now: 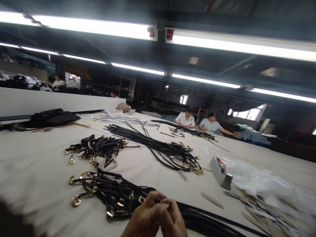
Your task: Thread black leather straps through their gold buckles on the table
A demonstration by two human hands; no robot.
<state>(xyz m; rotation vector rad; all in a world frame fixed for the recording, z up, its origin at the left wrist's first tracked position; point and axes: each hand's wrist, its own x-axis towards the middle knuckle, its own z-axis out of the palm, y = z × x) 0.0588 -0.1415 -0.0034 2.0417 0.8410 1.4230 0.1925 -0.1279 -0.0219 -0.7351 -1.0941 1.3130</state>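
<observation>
My left hand (145,215) and my right hand (173,217) meet at the bottom middle of the head view. Their fingers are closed and pressed together at the tips; what sits between them is too small and covered to make out. Just beyond and beneath them lies a bundle of black straps (116,194) with gold clasps and buckles, its long ends running out to the right. Farther off, a second long bundle of black straps (150,143) crosses the table, gold hardware at its right end. Left of that is a heap of short black straps (101,146) with gold hooks.
A tape dispenser (220,172) stands on the cloth-covered table (37,171), beside crumpled clear plastic (261,181) and brown card strips (259,220). A black bag (54,116) lies far left. Two co-workers (185,119) sit across the table near more straps.
</observation>
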